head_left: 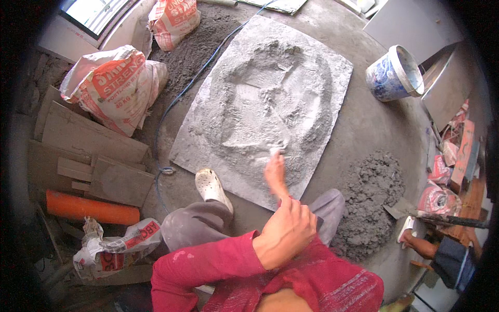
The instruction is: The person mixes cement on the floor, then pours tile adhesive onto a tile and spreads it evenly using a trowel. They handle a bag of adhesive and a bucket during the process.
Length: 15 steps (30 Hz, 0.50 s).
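Observation:
My left hand [288, 229] is wrapped round my right forearm, at the edge of the dark red sleeve [325, 255]. Beyond it my right hand [275, 165] reaches down over the near side of a grey, powdery wet cement mix [254, 117]. Its fingertips look whitish and blurred, so I cannot make out whether they hold anything. The mix spreads in a shallow ring with raised edges on a pale board [195, 132]. A small light-coloured piece [285, 67] sticks out of its far part.
Cement sacks [117, 88] stand at left, near dark sand [195, 47] and a blue hose [189, 86]. Boards [93, 140] and an orange pipe [93, 207] lie lower. At right are a bucket [392, 75], a mortar heap [371, 200], a shovel [400, 209] and another person's leg [421, 247].

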Available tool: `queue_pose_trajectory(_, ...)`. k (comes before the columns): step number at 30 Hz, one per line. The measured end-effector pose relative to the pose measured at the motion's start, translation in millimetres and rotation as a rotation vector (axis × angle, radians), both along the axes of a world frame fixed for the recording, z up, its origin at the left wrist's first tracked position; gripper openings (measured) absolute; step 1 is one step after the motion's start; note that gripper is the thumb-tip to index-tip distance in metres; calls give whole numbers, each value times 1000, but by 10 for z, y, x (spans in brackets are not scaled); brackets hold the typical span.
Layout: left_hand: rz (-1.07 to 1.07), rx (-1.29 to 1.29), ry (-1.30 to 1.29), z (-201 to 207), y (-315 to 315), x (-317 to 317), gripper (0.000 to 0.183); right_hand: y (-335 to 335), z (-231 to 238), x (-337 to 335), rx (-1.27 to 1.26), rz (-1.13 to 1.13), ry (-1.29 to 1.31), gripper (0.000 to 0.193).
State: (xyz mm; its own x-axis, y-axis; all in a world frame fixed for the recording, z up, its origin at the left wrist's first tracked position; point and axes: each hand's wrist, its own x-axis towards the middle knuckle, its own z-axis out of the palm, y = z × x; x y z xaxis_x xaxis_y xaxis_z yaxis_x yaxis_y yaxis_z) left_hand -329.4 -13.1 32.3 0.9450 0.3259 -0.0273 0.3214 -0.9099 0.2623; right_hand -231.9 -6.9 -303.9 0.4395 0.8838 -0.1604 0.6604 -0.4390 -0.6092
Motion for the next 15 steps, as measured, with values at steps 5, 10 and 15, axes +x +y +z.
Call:
queue_pose_trajectory(5,44,3,-40,-39,-41,17,23,67,217,-406,141,83,-1,59)
queue_pose_trajectory(10,60,31,-75,-69,-90,-68,21,-16,310,-99,-4,-72,42,60)
queue_pose_trajectory(15,79,37,-83,-31,-65,-70,21,-54,284,-502,40,198,4,60)
